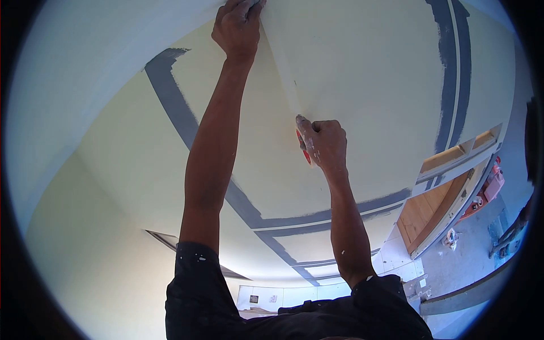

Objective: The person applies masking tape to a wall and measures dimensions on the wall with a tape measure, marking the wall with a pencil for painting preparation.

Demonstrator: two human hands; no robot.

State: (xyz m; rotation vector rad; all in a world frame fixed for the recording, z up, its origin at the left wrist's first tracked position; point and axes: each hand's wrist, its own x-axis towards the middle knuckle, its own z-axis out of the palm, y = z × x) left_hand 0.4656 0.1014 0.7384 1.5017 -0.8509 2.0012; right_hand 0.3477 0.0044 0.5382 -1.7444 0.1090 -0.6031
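My left hand [238, 25] is raised to the top edge of the view, fingers bent against the pale panel surface; what its fingertips press or hold is too small to name. My right hand [326, 141] is closed round a roll of tape [309, 157] with a red inner ring, held against the panel. A straight pale strip of tape [283, 68] runs along the surface from my left hand down to the roll. White specks mark both forearms and my right hand.
Grey painted bands [170, 102] cross the panel at left, below and at right [447, 73]. Lower right are a wooden door [425, 215], pink and red items [494, 184] and litter on the floor. A dark, unclear shape stands at the right edge.
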